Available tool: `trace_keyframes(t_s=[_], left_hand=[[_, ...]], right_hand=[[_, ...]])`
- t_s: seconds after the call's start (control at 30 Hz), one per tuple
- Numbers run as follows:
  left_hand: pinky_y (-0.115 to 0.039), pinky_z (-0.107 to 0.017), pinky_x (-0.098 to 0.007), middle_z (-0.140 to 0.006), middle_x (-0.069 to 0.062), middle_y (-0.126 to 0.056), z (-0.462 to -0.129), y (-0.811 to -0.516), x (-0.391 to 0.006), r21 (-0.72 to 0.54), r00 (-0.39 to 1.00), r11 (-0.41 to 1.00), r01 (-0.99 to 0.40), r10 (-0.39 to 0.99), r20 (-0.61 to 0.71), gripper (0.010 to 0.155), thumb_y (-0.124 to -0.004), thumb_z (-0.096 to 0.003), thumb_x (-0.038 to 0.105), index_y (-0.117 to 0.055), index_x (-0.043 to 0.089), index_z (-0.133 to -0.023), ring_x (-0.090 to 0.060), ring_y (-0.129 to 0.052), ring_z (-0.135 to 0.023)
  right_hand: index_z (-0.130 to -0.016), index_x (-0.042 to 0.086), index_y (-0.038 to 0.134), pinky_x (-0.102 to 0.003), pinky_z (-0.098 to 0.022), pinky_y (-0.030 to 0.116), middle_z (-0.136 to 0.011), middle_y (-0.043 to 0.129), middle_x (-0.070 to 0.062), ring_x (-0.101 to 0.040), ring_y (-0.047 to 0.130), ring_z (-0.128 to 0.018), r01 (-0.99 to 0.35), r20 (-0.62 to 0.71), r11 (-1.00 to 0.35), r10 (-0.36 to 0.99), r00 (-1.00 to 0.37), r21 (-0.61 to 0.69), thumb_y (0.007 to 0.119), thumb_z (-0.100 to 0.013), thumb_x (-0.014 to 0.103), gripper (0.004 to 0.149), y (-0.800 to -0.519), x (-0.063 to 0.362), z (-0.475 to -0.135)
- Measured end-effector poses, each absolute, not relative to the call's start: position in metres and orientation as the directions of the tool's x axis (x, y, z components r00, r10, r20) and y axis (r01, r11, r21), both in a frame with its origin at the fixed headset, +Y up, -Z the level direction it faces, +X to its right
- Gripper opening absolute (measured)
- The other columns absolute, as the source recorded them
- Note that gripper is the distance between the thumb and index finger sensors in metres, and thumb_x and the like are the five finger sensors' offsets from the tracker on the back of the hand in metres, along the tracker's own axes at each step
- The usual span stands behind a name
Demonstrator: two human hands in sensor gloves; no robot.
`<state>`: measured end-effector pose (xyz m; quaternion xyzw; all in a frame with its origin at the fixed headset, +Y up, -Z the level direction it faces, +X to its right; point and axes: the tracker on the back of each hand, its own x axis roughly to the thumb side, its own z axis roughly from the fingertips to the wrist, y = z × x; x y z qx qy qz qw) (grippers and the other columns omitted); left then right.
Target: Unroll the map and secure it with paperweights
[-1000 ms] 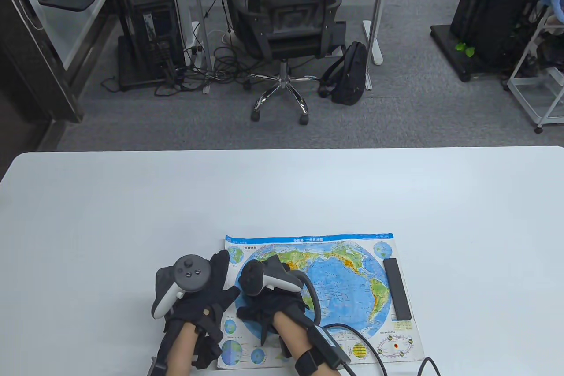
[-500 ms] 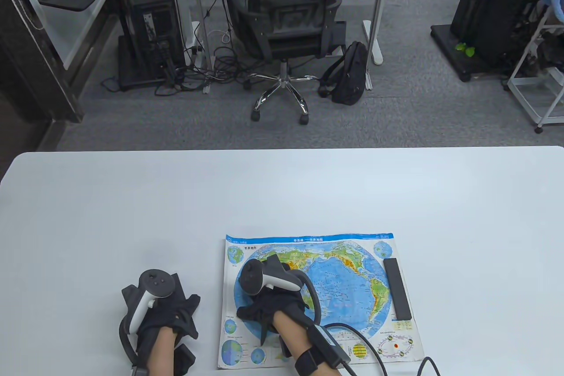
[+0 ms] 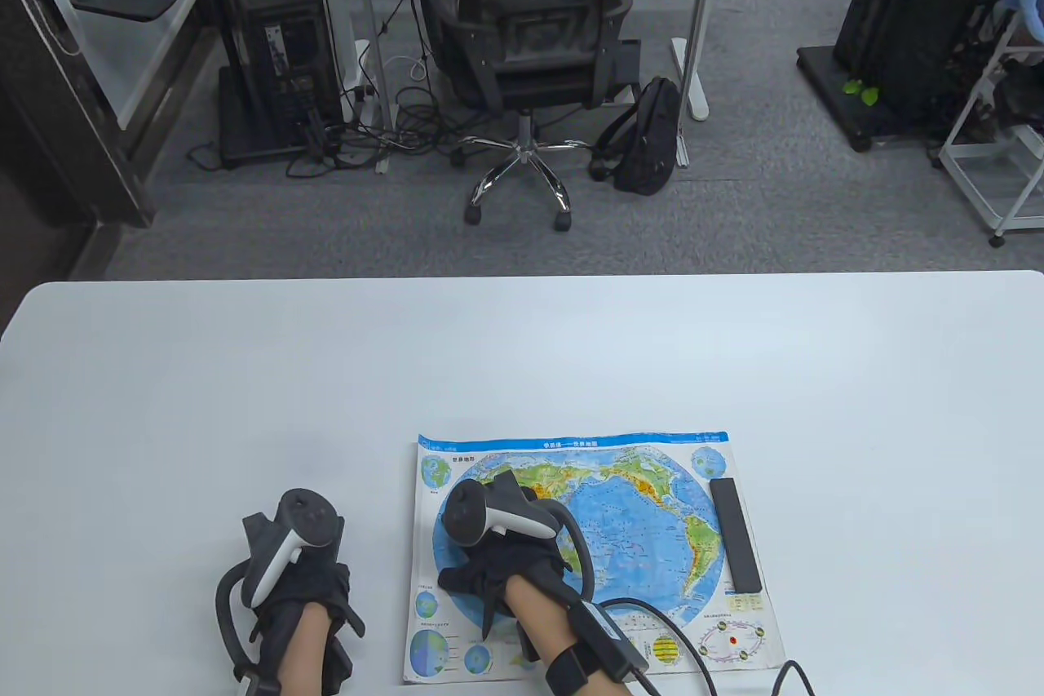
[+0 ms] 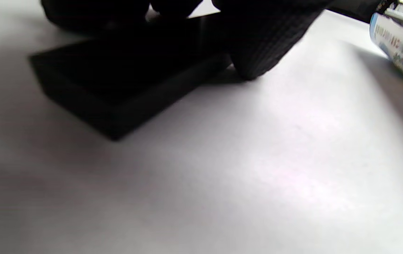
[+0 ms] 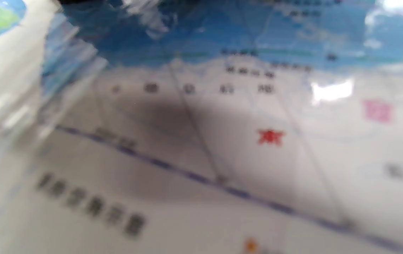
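The world map (image 3: pixel 644 516) lies unrolled and flat near the table's front edge. A black bar paperweight (image 3: pixel 736 534) lies along its right edge. My right hand (image 3: pixel 497 545) presses palm-down on the map's left half; the right wrist view shows only blurred map print (image 5: pixel 222 123). My left hand (image 3: pixel 285 565) is on the bare table, left of the map. In the left wrist view its fingers (image 4: pixel 258 42) close over and beside a second black bar paperweight (image 4: pixel 123 91) that rests on the table. The table view hides this bar under the hand.
The white table (image 3: pixel 522 361) stretches far behind and to both sides of the map. The map's left edge (image 4: pixel 399 53) curls up slightly, just right of my left hand. A cable (image 3: pixel 693 647) from my right wrist trails over the map's lower part.
My left hand left the map's left edge and moved left onto the bare table, then curled down over the second paperweight. My right hand and the map stayed still.
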<state>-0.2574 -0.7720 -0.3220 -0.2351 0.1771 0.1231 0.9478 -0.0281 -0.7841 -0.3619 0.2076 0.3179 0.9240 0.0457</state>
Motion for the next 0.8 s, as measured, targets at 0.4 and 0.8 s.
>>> trace_keyframes(t_s=[0.4, 0.8], left_hand=[[-0.088, -0.040, -0.044, -0.100, -0.020, -0.066, -0.324, -0.764, -0.261, -0.278, 0.944, 0.941, -0.194, 0.102, -0.313, 0.069, -0.084, -0.0465, 0.031, -0.052, 0.019, -0.106, -0.033, -0.079, -0.069], [-0.088, -0.030, -0.038, -0.097, -0.021, -0.075, -0.320, -0.747, -0.256, -0.132, 0.879, 0.900, -0.416, 0.360, -0.314, 0.067, -0.086, -0.0451, 0.035, -0.060, 0.017, -0.104, -0.032, -0.089, -0.065]], right_hand=[[-0.103, 0.027, 0.016, -0.085, -0.044, 0.022, -0.102, -0.005, -0.026, -0.066, 0.002, -0.080, 0.050, 0.353, -0.790, 0.215, -0.910, 0.611, 0.061, -0.057, 0.052, 0.069, -0.784, -0.028, -0.362], [-0.103, 0.027, 0.015, -0.085, -0.044, 0.021, -0.101, -0.007, -0.026, -0.066, 0.001, -0.079, 0.053, 0.353, -0.785, 0.216, -0.910, 0.617, 0.060, -0.057, 0.052, 0.069, -0.784, -0.028, -0.362]])
